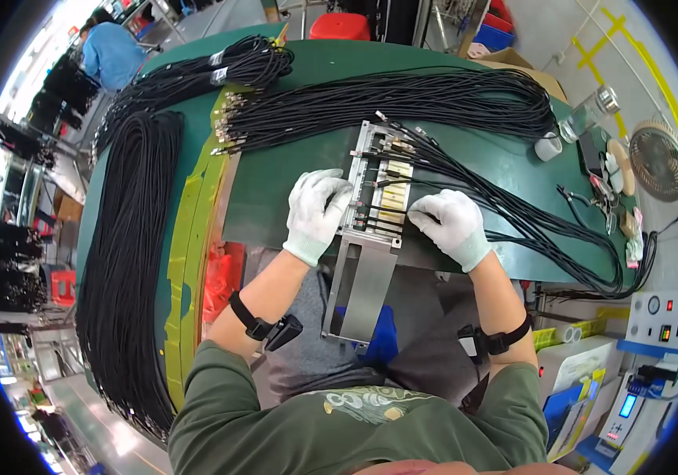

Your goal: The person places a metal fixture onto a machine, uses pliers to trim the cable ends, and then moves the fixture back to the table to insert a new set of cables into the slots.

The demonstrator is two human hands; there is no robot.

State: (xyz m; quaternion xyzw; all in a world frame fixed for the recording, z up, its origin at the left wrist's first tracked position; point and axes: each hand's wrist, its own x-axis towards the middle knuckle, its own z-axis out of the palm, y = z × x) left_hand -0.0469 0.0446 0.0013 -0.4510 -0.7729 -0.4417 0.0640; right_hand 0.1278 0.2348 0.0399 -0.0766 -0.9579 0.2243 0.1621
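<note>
A long metal fixture (367,294) with a slotted upper part juts over the table's near edge toward my lap. Several black cables (478,198) lie across its slots, their metal-tipped ends pointing left and their lengths trailing right. My left hand (315,210), in a white glove, is at the fixture's left side, with thumb and fingers pinched by the cable tips. Opposite it, my gloved right hand (454,226) has its fingertips drawn together at the right edge, where the cables leave the slots. The fingers hide whatever is between them in both hands. Pale yellow blocks (394,194) line the fixture's right half.
A big cable bundle (386,103) spans the back of the green table (264,202); another bundle (129,237) hangs along the left, beyond a yellow-taped strip (187,237). On the right are a glass bottle (588,115), white cup (548,147), pliers (573,204) and small fan (657,161).
</note>
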